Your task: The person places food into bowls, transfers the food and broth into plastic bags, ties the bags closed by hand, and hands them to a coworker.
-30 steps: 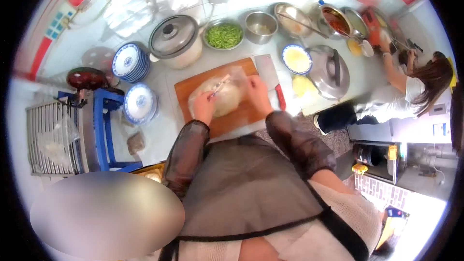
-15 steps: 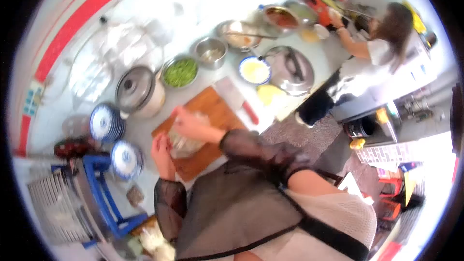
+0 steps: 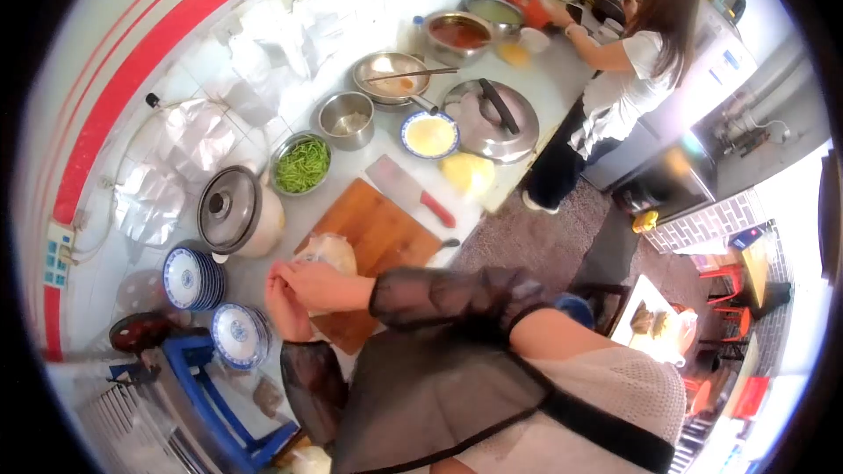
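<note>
A clear plastic bag (image 3: 334, 251) with something pale inside rests on the wooden cutting board (image 3: 378, 224). My left hand (image 3: 287, 312) and my right hand (image 3: 327, 288) meet at the board's left side, fingers closed together on the bag's gathered end; the exact grip is partly hidden by the fingers. Just beyond the board lies a cleaver (image 3: 399, 183) with a red handle. Left of the board stands a lidded pot (image 3: 255, 211), with a bowl of chopped greens (image 3: 301, 166) behind it.
Stacked blue-and-white plates (image 3: 183, 279) and bowls (image 3: 235, 336) stand at left, near a blue frame (image 3: 202, 386). Along the wall are a steel pot (image 3: 346, 120), a pan (image 3: 391, 73), a plate of yellow food (image 3: 429, 135) and a large lid (image 3: 490, 123). A co-worker (image 3: 645, 53) stands at far right.
My hands, earlier apart over the bag on the board, have come together and shifted left and toward me. The view has tilted, and the co-worker still handles things at the far end.
</note>
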